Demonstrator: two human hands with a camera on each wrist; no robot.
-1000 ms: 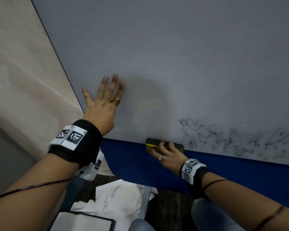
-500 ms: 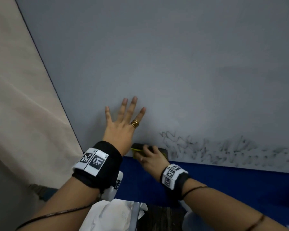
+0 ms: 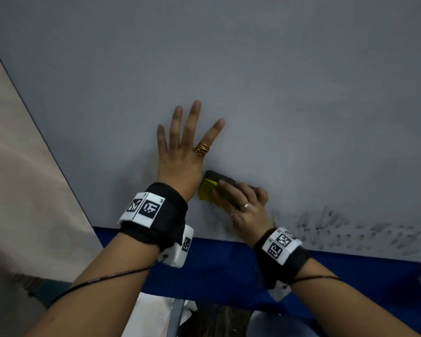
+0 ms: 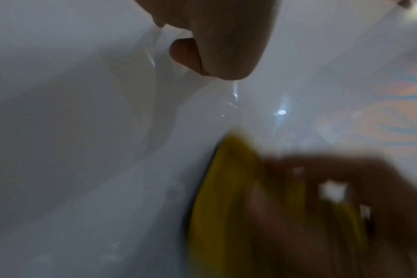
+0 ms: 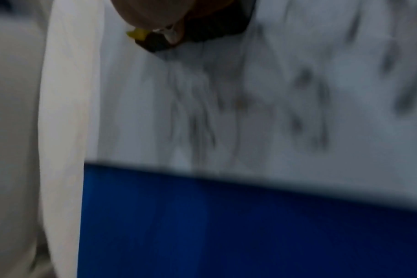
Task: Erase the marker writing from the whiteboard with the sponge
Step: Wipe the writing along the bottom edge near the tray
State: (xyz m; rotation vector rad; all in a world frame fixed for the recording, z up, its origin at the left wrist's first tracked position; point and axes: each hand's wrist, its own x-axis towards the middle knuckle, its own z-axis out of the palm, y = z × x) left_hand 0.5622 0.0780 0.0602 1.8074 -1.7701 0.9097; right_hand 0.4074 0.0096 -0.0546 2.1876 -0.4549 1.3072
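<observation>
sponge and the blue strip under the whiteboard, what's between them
In the head view, smeared marker writing on whiteboard lies between sponge and blue strip, partly covered by the right hand.

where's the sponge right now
In the head view the sponge is low centre on the whiteboard, gripped by the right hand, beside the left hand.

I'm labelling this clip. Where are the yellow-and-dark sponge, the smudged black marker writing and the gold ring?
Yellow-and-dark sponge [image 3: 207, 189]: head view, on its yellow side.
Smudged black marker writing [image 3: 331, 227]: head view, on strokes right of the right hand.
Gold ring [image 3: 202, 149]: head view, on the band's stacked coils.
</observation>
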